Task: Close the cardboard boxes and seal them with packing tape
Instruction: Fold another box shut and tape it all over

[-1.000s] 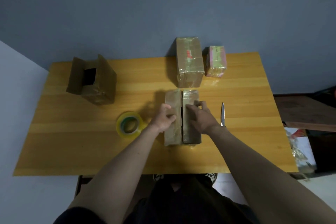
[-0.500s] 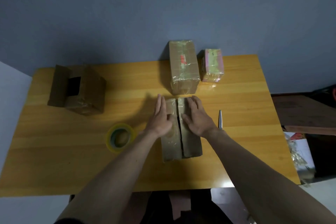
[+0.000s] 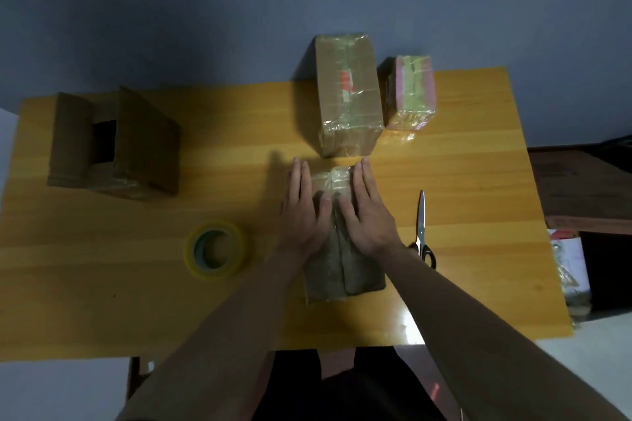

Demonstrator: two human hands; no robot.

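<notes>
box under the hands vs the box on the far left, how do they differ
The box under the hands has its flaps folded down flat, both hands pressing them; the box at far left has flaps standing up, its dark inside showing. The first lies near the table's front edge, untaped along its seam; the second sits further back, untouched. Both are brown cardboard.

Both hands (image 3: pixel 337 215) lie flat, fingers straight, side by side

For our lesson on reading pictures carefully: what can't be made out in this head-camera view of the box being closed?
- Middle of the small brown cardboard box, head view: covered by the left hand and right hand.
- Inside of the open brown cardboard box: too dark.
- Black scissor handles: partly behind the right forearm.
- Red label on the tall taped carton: blurred, unreadable.
</notes>
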